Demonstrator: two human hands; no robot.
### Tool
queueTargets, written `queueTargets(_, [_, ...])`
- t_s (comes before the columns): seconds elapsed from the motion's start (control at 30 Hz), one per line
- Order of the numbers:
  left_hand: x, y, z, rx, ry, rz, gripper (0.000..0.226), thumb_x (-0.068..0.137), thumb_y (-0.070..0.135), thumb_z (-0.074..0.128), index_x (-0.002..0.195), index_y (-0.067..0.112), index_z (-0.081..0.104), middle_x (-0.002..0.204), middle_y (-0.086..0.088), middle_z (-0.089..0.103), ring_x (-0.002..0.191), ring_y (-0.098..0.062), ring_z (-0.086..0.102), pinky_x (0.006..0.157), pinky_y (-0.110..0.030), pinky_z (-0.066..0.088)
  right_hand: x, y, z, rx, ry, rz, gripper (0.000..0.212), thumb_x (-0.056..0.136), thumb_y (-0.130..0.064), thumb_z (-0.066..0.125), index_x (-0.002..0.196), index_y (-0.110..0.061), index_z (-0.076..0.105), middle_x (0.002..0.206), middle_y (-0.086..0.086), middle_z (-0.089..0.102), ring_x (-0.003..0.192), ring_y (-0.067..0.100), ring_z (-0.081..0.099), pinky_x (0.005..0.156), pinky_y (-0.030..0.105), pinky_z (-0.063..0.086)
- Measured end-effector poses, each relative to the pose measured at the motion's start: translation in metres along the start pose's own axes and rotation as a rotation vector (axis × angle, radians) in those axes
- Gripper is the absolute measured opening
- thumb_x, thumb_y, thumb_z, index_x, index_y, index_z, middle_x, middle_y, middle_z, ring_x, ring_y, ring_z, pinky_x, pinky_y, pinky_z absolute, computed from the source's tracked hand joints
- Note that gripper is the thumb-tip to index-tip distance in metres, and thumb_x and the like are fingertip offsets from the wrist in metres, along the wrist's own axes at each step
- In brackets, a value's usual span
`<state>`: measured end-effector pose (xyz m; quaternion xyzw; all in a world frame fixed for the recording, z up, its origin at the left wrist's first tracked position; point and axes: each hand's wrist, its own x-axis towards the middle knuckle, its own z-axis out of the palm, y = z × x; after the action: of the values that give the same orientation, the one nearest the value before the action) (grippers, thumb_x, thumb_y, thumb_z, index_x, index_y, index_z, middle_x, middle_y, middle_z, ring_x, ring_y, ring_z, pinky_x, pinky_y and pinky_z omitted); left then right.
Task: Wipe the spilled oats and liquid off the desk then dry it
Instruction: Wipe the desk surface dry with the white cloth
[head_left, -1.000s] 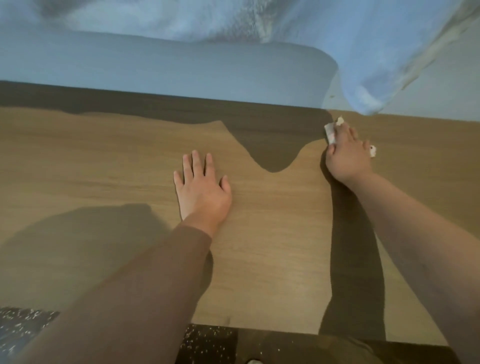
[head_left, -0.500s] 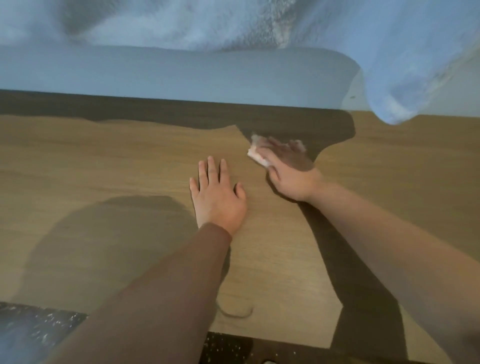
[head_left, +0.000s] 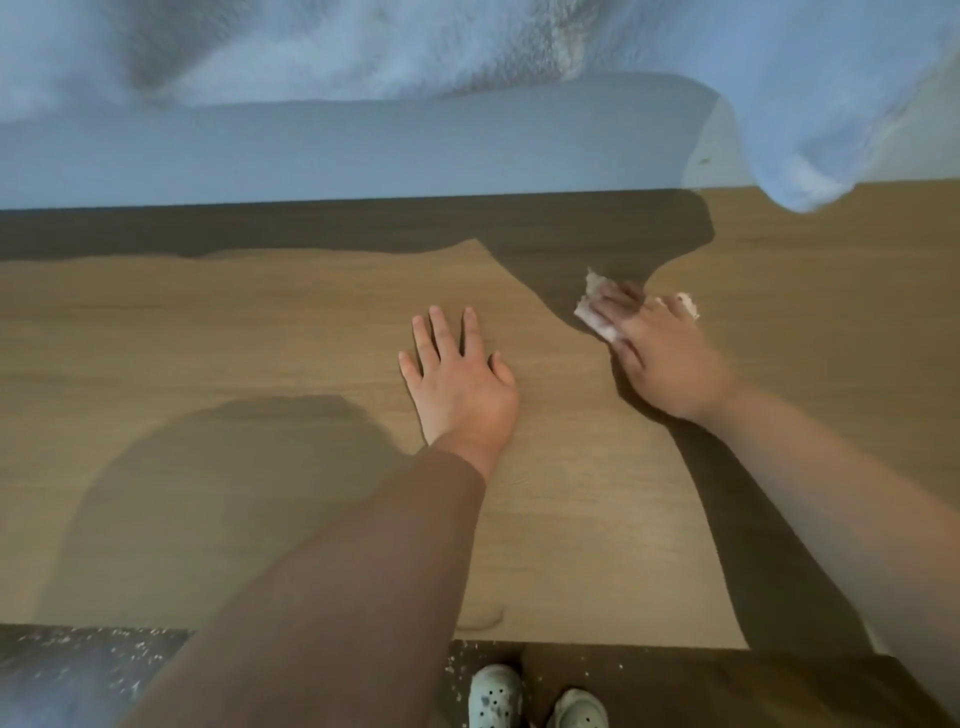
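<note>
Shoes (head_left: 537, 696) at the bottom, on a speckled floor (head_left: 78, 670) – can't tell if the specks are oats or pattern. Desk (head_left: 208, 322) next: wood top, no oats or liquid I can make out, so probably late in the wipe or on the dry pass. Left hand (head_left: 460, 384) lies flat mid-desk, fingers straight, slightly spread, holding nothing; looks like bracing. Right hand (head_left: 665, 358) is further out and to the right, fingers flat on a small crumpled wipe (head_left: 597, 317), pressing it to the desk. It's blurred, and the wipe pokes out both sides. Wall (head_left: 363, 150) behind, pale fabric (head_left: 831, 104) hanging over the far right corner.

Risks: a small wipe saturates and smears a film instead of lifting it, shadow there hides streaks, and an outward sweep could brush the fabric.
</note>
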<state>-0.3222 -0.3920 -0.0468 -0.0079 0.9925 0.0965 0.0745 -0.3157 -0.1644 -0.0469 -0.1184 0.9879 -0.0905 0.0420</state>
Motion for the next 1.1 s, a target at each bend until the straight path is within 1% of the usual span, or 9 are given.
queueTargets(0.17, [0.000,0.000,-0.001,0.001,-0.016,0.006,0.061,0.101,0.039,0.023,0.156,0.024,0.002,0.163,-0.010,-0.009,0.150,-0.029,-0.012,0.120,-0.051,-0.001,-0.004,0.005,0.000,0.043,0.161,0.601,0.050,0.099,-0.022,0.033,0.148,-0.009,0.034,0.160,0.014,0.024,0.147,0.031,0.020,0.116,0.056,0.016])
queueTargets(0.33, [-0.001,0.001,-0.001,0.002,-0.023,0.013,0.061,0.101,0.038,0.023,0.156,0.024,0.000,0.163,-0.011,-0.010,0.150,-0.030,-0.012,0.120,-0.052,-0.002,-0.059,-0.088,0.012,0.091,-0.037,0.133,0.057,0.096,-0.029,0.024,0.151,-0.017,0.031,0.162,0.003,0.020,0.150,0.022,0.014,0.120,0.049,0.012])
queueTargets(0.4, [-0.001,0.000,-0.001,0.006,-0.026,0.011,0.061,0.101,0.038,0.023,0.156,0.024,0.000,0.163,-0.011,-0.010,0.150,-0.030,-0.012,0.120,-0.052,-0.002,-0.080,-0.082,0.012,0.062,-0.048,0.101,0.056,0.097,-0.030,0.026,0.151,-0.019,0.032,0.162,-0.001,0.019,0.150,0.019,0.014,0.120,0.049,0.013])
queueTargets(0.6, [-0.001,0.001,-0.002,0.014,-0.025,0.002,0.061,0.101,0.039,0.022,0.157,0.025,0.002,0.163,-0.011,-0.008,0.150,-0.030,-0.011,0.120,-0.052,0.000,-0.063,-0.047,0.011,0.038,0.176,0.777,0.057,0.094,-0.025,0.033,0.147,-0.005,0.037,0.159,0.015,0.026,0.147,0.032,0.023,0.116,0.056,0.017])
queueTargets(0.67, [-0.002,0.002,-0.003,0.011,-0.021,-0.005,0.061,0.101,0.039,0.023,0.157,0.025,0.004,0.164,-0.010,-0.006,0.150,-0.029,-0.010,0.121,-0.051,0.000,-0.067,-0.081,0.015,0.045,0.136,0.647,0.063,0.092,-0.028,0.026,0.150,-0.005,0.032,0.160,0.015,0.021,0.148,0.033,0.020,0.117,0.056,0.017])
queueTargets(0.73, [-0.002,0.001,-0.004,-0.030,-0.004,-0.016,0.060,0.100,0.037,0.028,0.156,0.026,0.011,0.164,-0.008,-0.001,0.151,-0.027,-0.007,0.120,-0.050,0.000,-0.090,-0.117,0.022,0.027,0.017,0.278,0.063,0.093,-0.031,0.017,0.152,-0.011,0.028,0.161,0.011,0.018,0.150,0.029,0.014,0.119,0.053,0.012])
queueTargets(0.83, [-0.006,-0.001,-0.009,-0.140,0.054,0.007,0.063,0.095,0.026,0.040,0.155,0.026,0.020,0.164,-0.001,0.011,0.151,-0.021,-0.001,0.121,-0.047,0.000,-0.123,-0.091,0.016,0.011,-0.083,-0.004,0.061,0.096,-0.037,0.014,0.153,-0.020,0.026,0.162,0.002,0.016,0.150,0.020,0.009,0.120,0.045,0.005])
queueTargets(1.0, [-0.025,-0.005,-0.007,-0.218,0.104,0.084,0.067,0.093,0.013,0.049,0.154,0.016,0.023,0.162,-0.005,0.020,0.150,-0.022,0.008,0.122,-0.045,0.009,-0.145,0.023,-0.005,-0.032,0.071,0.636,0.058,0.097,-0.031,0.026,0.151,-0.013,0.030,0.162,0.010,0.018,0.149,0.026,0.016,0.117,0.054,0.016])
queueTargets(1.1, [-0.066,0.015,0.002,-0.274,0.133,0.010,0.068,0.093,0.011,0.050,0.154,0.015,0.022,0.162,-0.006,0.020,0.150,-0.023,0.007,0.121,-0.047,0.011,-0.148,0.008,-0.005,0.026,0.055,0.703,0.058,0.101,-0.030,0.030,0.155,-0.010,0.020,0.164,0.010,0.009,0.151,0.027,0.006,0.119,0.055,0.008])
